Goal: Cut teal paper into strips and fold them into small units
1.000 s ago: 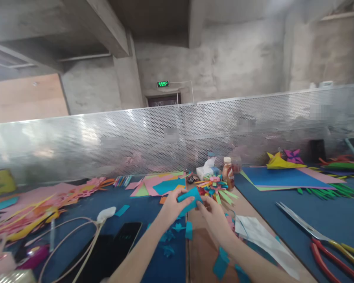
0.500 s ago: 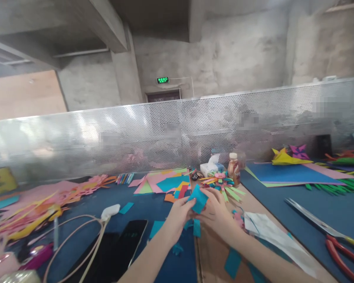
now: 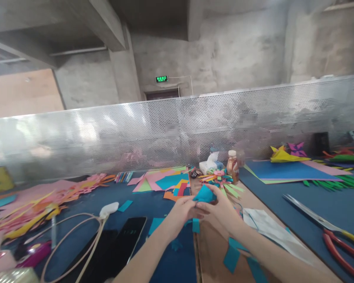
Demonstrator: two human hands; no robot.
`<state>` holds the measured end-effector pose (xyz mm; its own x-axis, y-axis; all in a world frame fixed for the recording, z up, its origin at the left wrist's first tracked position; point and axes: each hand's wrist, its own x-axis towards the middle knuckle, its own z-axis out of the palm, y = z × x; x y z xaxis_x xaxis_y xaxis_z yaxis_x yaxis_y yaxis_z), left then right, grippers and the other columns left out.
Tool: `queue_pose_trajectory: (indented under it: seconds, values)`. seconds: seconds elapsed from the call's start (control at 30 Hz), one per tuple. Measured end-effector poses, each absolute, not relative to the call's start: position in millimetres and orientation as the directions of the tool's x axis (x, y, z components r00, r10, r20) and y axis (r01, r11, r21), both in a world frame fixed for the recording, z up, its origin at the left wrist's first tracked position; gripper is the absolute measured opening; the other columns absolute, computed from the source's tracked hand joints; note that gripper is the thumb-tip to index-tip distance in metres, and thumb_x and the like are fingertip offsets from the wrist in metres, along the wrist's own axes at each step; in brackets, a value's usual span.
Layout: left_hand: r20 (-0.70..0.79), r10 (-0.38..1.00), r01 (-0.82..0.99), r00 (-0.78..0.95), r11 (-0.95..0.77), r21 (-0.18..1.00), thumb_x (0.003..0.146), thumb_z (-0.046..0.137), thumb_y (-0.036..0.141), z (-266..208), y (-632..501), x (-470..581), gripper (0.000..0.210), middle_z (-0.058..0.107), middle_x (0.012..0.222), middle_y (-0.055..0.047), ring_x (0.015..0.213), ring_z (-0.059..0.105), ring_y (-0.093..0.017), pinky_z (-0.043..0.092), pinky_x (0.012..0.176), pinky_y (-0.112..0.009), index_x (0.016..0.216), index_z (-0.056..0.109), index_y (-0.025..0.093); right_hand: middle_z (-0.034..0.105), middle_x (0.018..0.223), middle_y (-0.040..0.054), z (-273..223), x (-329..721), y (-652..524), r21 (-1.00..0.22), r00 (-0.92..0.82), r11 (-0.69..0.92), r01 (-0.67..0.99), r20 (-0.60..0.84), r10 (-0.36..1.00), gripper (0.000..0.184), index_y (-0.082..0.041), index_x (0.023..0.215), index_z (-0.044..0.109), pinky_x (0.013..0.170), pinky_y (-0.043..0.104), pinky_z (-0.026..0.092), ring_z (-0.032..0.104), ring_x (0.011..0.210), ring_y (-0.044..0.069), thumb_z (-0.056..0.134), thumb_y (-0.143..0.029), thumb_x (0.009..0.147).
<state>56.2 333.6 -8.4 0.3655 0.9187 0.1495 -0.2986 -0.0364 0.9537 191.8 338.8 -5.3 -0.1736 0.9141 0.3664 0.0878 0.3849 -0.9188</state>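
Note:
Between my two hands is a small piece of blue paper [image 3: 205, 193], bent into a curved shape above the fingers. My left hand [image 3: 183, 210] grips its left edge, with the fingers closed beneath it. My right hand [image 3: 220, 208] pinches the right side, its thumb across the lower front. The paper hides some of the fingertips. Just below the hands lie blue paper scraps [image 3: 196, 225] at the seam of the tables, and a further blue strip [image 3: 231, 257] rests under my right forearm.
Red-handled scissors [image 3: 321, 224] lie open at right, near a crumpled white sheet [image 3: 265, 220]. A phone [image 3: 132, 236] and a looped cable with a white plug [image 3: 109, 210] are at left. Behind stand a bottle [image 3: 232, 167], a tissue pack [image 3: 208, 167] and coloured paper sheets [image 3: 147, 182].
The blue paper, flat and facing me before, is now tilted and curved over. My right hand has moved around its upper right edge. The view has shifted slightly.

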Motion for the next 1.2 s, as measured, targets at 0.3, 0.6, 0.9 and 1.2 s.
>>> queue_pose_trajectory:
  seconds: [0.3,0.6,0.9,1.2]
  values:
    - [0.232,0.896,-0.155,0.380,-0.186,0.970,0.067,0.057,0.024,-2,322,56,0.030,0.065,0.081,-0.007,0.076,0.060,-0.019,0.042,0.070,-0.029,0.095,0.059,0.014,0.051,0.056,-0.0046,-5,191,343,-0.944,-0.109,0.328,0.045,0.321,0.941,0.022,-0.017,0.065,0.048,0.051,0.021,0.038,0.046,0.053,0.010,0.066,-0.027,0.058]
    - [0.282,0.921,-0.116,0.270,-0.259,0.959,0.070,0.057,0.038,-7,327,57,0.031,0.065,0.081,-0.007,0.078,0.061,-0.020,0.045,0.067,-0.029,0.090,0.059,0.014,0.058,0.066,0.0007,-13,193,349,-0.932,-0.112,0.363,-0.001,0.360,0.926,0.023,-0.016,0.069,0.054,0.060,0.025,0.041,0.052,0.064,0.014,0.062,-0.037,0.064]
    - [0.219,0.969,-0.387,0.114,-0.160,0.908,0.061,0.067,0.032,-8,327,58,0.025,0.061,0.073,-0.004,0.070,0.060,-0.017,0.046,0.064,-0.029,0.075,0.057,0.013,0.054,0.059,-0.0019,-1,193,342,-0.880,-0.049,0.430,0.199,0.430,0.902,0.017,-0.019,0.062,0.051,0.055,0.024,0.036,0.048,0.059,0.015,0.061,-0.032,0.065]
    - [0.229,0.971,-0.349,0.070,-0.191,0.917,0.063,0.066,0.030,-11,332,57,0.025,0.063,0.072,-0.006,0.067,0.058,-0.015,0.047,0.065,-0.027,0.078,0.064,0.011,0.055,0.064,-0.0025,-1,194,337,-0.873,-0.110,0.423,0.242,0.409,0.906,0.018,-0.020,0.071,0.050,0.055,0.025,0.039,0.050,0.061,0.016,0.059,-0.035,0.066]
